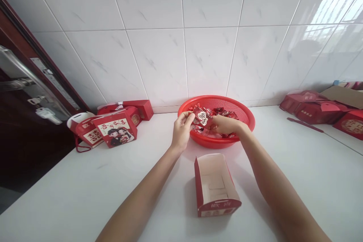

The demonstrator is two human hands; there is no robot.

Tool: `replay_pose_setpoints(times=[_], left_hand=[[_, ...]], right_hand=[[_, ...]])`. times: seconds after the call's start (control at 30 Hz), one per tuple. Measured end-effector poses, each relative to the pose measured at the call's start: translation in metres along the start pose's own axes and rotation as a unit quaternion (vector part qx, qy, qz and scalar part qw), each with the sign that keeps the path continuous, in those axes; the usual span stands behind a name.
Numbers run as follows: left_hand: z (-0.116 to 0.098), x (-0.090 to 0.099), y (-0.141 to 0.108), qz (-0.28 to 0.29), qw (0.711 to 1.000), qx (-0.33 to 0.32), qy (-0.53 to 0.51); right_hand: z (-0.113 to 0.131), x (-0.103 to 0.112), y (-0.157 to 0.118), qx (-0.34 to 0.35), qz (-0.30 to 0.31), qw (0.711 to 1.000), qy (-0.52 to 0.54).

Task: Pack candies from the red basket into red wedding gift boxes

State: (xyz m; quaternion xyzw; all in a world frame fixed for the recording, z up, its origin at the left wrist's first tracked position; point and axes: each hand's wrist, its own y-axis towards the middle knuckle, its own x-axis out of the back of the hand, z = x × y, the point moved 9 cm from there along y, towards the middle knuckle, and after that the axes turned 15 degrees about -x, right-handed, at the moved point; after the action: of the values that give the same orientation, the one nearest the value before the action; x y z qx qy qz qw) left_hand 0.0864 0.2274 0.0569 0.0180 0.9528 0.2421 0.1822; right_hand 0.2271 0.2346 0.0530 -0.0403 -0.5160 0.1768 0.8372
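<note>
Over the left side of the red plastic basket, my left hand pinches a red candy packet with pale printed characters. My right hand reaches down among the wrapped candies, just right of that packet. Its fingers are drawn together and their tips are hidden, so what they hold, if anything, does not show. In front of the basket, between my forearms, stands an open red gift box. Its pale inside shows only the folded bottom.
Several red gift boxes stand at the left near the wall, one printed with a couple. More red boxes and a dark red stick-like thing lie at the right. A door with keys borders the table's left side.
</note>
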Motion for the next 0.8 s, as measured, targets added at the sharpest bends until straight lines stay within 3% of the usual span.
replay_pose_setpoints(times=[0.17,0.27,0.43,0.8], left_hand=[[0.001,0.001,0.0,-0.003,1.0,0.003,-0.007],[0.002,0.002,0.0,-0.006,1.0,0.005,0.001],[0.002,0.002,0.0,-0.013,1.0,0.011,0.001],[0.002,0.001,0.0,-0.006,1.0,0.008,0.001]], right_hand=[[-0.006,0.032,-0.012,0.04,-0.062,0.995,0.067],[-0.011,0.042,-0.018,0.044,-0.068,0.984,0.158],[-0.012,0.05,-0.025,0.042,-0.073,0.962,0.26],[-0.015,0.058,-0.025,0.058,-0.11,0.949,0.29]])
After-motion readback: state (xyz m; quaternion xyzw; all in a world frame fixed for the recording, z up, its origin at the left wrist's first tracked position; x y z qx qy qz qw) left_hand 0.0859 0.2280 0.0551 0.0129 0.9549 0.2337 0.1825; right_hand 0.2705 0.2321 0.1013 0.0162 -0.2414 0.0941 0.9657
